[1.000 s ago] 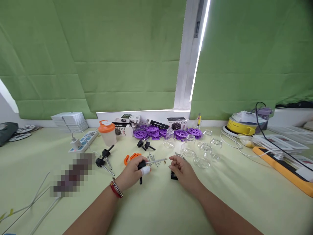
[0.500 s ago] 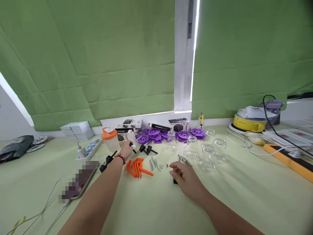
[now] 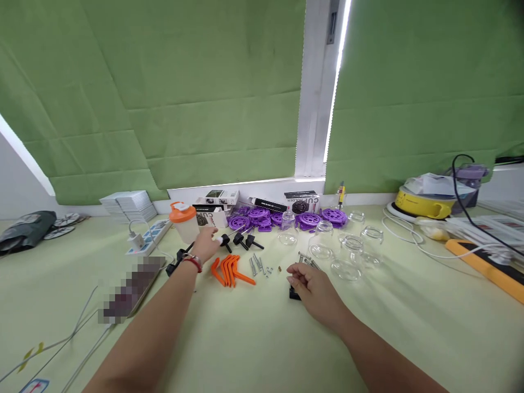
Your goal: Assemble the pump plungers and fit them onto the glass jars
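Observation:
My left hand [image 3: 206, 244] reaches to the back left, fingers apart, just left of a black knob-like part [image 3: 226, 244] with a pale tip beside it. Two similar black parts lie to its right. Orange bent handles [image 3: 229, 271] rest in front of it. My right hand [image 3: 310, 282] hovers with loosely curled fingers, and nothing shows between them. Beneath it sits a small black block [image 3: 293, 293], partly covered by the hand. Coil springs [image 3: 305, 257] lie just behind that hand. Metal bolts [image 3: 257, 265] and tiny nuts [image 3: 268, 271] lie between the hands.
Purple plastic pieces [image 3: 260, 215] are piled along the back, with boxes [image 3: 302, 203] behind. Clear jars [image 3: 347, 259] stand at right. A shaker bottle [image 3: 184, 224], power strip [image 3: 153, 238] and phone [image 3: 137, 286] are at left. A yellow pot [image 3: 423, 203] sits back right.
My left hand has let go of the black part and drawn slightly left, leaving the part on the table. My right hand stays nearly in place. The view has shifted slightly.

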Demonstrator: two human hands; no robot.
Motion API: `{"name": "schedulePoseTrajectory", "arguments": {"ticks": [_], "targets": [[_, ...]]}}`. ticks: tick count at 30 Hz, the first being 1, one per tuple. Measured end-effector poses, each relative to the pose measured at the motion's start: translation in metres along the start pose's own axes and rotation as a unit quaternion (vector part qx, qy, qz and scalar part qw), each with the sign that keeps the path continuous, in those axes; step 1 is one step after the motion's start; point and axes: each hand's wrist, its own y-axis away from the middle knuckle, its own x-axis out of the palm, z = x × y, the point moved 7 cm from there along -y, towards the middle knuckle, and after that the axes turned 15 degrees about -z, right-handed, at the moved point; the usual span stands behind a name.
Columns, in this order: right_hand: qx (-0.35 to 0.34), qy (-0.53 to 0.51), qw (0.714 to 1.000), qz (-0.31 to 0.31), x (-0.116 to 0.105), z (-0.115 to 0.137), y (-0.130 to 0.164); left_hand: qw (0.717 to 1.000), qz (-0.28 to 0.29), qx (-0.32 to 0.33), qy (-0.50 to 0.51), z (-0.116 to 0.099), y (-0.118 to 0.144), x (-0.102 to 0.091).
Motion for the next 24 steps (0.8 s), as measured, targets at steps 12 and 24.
{"name": "schedulePoseTrajectory", "arguments": {"ticks": [12, 24], "targets": [[-0.026, 0.088, 0.995, -0.035, -0.005, -0.015, -0.01, 0.976, 0.105, -0.007, -0.189, 0.076, 0.046, -0.065], [-0.066, 0.263, 0.962, 0.019, 0.019, -0.002, -0.036, 0.988, 0.1, -0.067, -0.094, 0.071, 0.062, -0.081]]}}
